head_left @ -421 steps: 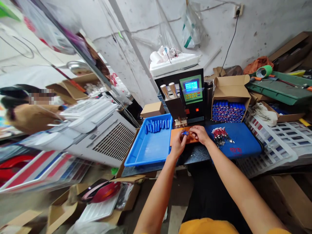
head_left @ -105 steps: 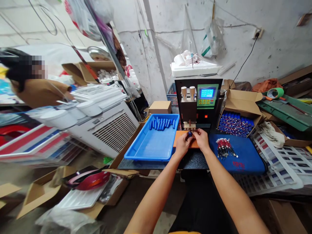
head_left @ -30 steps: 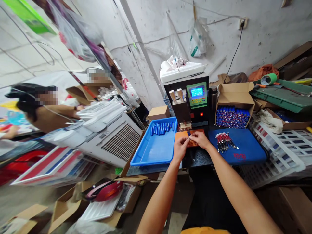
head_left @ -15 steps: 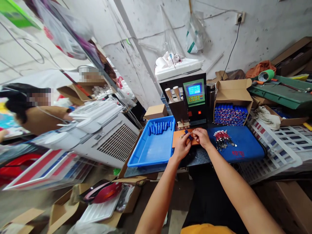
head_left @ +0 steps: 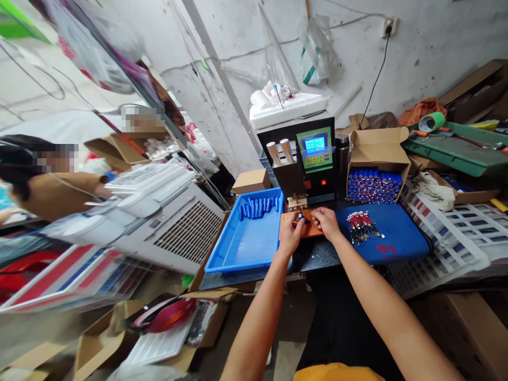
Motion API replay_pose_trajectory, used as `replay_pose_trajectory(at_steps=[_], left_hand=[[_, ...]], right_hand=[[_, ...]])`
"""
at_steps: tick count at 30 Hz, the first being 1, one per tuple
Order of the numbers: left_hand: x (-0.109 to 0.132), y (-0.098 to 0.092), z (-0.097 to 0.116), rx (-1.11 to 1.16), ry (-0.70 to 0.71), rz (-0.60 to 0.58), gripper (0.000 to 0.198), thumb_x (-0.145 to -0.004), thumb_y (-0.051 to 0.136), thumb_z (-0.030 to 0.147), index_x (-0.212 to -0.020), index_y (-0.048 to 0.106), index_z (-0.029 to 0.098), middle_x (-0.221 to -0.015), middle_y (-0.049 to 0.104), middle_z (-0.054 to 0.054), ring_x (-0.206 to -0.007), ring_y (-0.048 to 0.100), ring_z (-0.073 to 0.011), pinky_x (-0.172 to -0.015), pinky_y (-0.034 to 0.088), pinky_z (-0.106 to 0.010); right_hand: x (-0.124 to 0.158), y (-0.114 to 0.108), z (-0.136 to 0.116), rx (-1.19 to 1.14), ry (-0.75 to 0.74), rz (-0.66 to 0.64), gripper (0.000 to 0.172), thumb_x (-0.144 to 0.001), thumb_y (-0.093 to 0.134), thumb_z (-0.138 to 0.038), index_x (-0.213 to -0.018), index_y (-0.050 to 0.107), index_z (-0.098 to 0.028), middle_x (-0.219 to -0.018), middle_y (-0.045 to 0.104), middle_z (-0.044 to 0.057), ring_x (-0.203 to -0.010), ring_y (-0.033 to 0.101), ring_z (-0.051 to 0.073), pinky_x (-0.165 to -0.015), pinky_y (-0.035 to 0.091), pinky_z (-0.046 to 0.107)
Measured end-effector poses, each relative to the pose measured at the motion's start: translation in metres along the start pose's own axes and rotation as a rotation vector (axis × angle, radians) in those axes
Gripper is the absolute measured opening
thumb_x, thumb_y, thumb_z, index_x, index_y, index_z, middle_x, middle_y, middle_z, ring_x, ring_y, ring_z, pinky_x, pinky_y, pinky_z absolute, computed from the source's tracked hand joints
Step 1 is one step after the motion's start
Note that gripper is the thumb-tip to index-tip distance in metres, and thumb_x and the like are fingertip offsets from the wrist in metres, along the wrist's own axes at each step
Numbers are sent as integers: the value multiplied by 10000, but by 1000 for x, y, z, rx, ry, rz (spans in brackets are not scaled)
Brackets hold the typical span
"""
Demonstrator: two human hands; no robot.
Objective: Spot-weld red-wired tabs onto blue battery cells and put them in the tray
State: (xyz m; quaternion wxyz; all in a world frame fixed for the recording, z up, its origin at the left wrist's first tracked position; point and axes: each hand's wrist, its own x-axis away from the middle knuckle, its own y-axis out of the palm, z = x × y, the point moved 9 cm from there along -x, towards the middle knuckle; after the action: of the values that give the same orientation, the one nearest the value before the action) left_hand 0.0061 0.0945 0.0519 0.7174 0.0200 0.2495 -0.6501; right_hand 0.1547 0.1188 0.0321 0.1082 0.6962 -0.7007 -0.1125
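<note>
On the orange block point(head_left: 313, 228) in front of the black machine point(head_left: 316, 159), my left hand point(head_left: 291, 230) is closed around a blue cell point(head_left: 301, 216), held close under the machine's welding tips. My right hand point(head_left: 324, 222) is pinched just to the right of the cell; what its fingertips hold is too small to make out. To the left, the blue tray point(head_left: 242, 241) holds a row of blue cells point(head_left: 259, 207). A pile of red and black wire leads point(head_left: 363, 226) lies on the blue mat point(head_left: 400, 233) at the right.
An open cardboard box point(head_left: 379, 148) full of blue cells stands behind the mat. A steel flask point(head_left: 342, 159) is beside the machine. White plastic crates point(head_left: 448, 248) and a green tray point(head_left: 460, 148) are at the right. A person point(head_left: 51, 185) is at the far left.
My left hand has turned and moved slightly up and left with the blue cell, closer to the welding tips. My right hand has shifted slightly left. The view has shifted a little.
</note>
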Motion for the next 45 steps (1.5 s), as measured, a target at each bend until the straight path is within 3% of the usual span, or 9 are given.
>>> replay_pose_trajectory(at_steps=[5, 12, 22, 32, 45], left_hand=[[-3, 10, -7, 69, -45, -59, 337, -878, 584, 377, -1129, 610, 153, -882, 659, -41, -747, 592, -144, -731, 465, -248], [3, 14, -9, 79, -27, -83, 279, -919, 526, 385, -1072, 606, 166, -868, 647, -48, -757, 620, -160, -717, 494, -260], [-7, 14, -17, 79, -39, -36, 309, -906, 531, 343, -1133, 619, 152, -941, 672, -83, -778, 633, -176, -770, 519, -309], [-6, 11, -16, 118, -39, 1, 278, -884, 593, 343, -1097, 660, 177, -908, 701, -68, -791, 655, -187, -785, 533, -308], [-3, 8, -20, 101, -20, 52, 290, -874, 618, 343, -1119, 672, 197, -903, 700, -69, -803, 657, -204, -759, 539, -321]], right_hand=[[0, 1, -3, 29, -30, 24, 288, -652, 650, -418, -559, 509, -185, -488, 472, -44, -425, 382, 67, -401, 246, 199], [-1, -1, -1, 71, -29, 45, 276, -651, 642, -424, -572, 523, -187, -506, 486, -39, -437, 399, 78, -409, 263, 208], [-8, 7, -8, 175, -108, 72, 280, -672, 616, -427, -549, 489, -209, -475, 493, -26, -449, 414, 105, -429, 288, 228], [-9, 13, -28, 492, -279, 118, 204, -721, 564, -334, -564, 554, -203, -560, 584, -9, -563, 501, 151, -526, 324, 257], [-5, 14, -29, 529, -306, 152, 172, -733, 568, -338, -625, 579, -205, -621, 637, 16, -598, 540, 176, -569, 367, 267]])
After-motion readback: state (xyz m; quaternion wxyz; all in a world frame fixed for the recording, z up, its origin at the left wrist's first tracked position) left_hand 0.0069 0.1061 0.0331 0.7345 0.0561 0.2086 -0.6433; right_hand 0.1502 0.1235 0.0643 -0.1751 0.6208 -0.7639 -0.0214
